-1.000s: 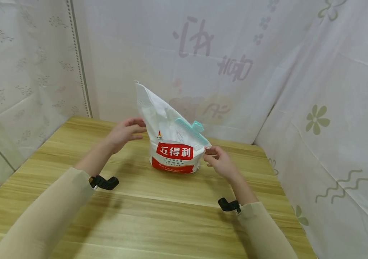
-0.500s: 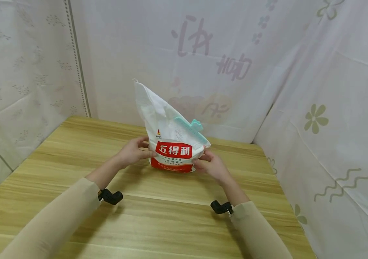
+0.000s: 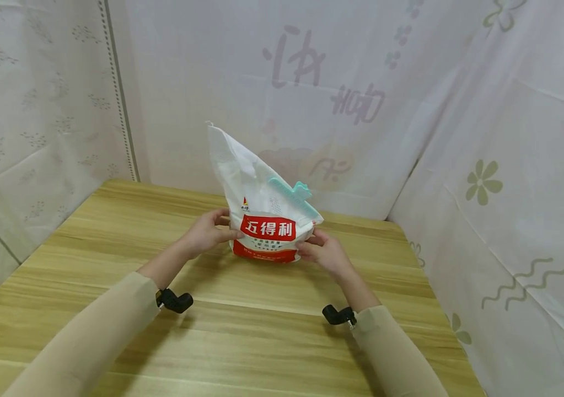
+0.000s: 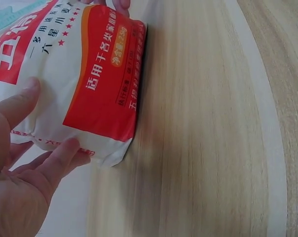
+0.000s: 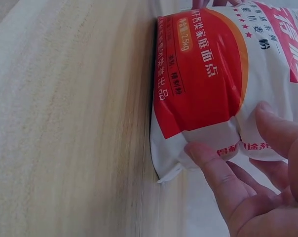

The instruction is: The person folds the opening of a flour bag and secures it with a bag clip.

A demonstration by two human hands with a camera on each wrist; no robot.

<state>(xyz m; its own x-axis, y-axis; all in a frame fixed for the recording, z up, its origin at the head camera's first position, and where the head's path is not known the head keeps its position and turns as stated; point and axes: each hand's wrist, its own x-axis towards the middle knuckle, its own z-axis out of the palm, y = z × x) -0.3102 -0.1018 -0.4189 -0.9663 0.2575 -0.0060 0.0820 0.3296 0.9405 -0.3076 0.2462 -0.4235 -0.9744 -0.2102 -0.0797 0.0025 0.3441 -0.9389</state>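
A white and red bag of wheat flour (image 3: 264,207) stands upright on the table, its top slanting up to a peak at the left. A turquoise clip (image 3: 301,191) is fixed across the slanted top on the right. My left hand (image 3: 205,234) grips the bag's left side, thumb on the front and fingers at the side. On the opposite side my right hand (image 3: 328,255) holds the bag in the same way. Both wrist views show the thumbs and fingertips touching the bag near its lower part. The bag's back is hidden.
The wood-grain table (image 3: 242,331) stretches in front of the bag and to both sides. A patterned white cloth (image 3: 187,82) hangs behind it, and another cloth (image 3: 525,220) hangs along the right edge. Black wrist cameras sit on both forearms.
My left hand has come down and right from beside the bag onto its lower left side. My right hand has shifted slightly left and down along the bag. The bag has barely moved.
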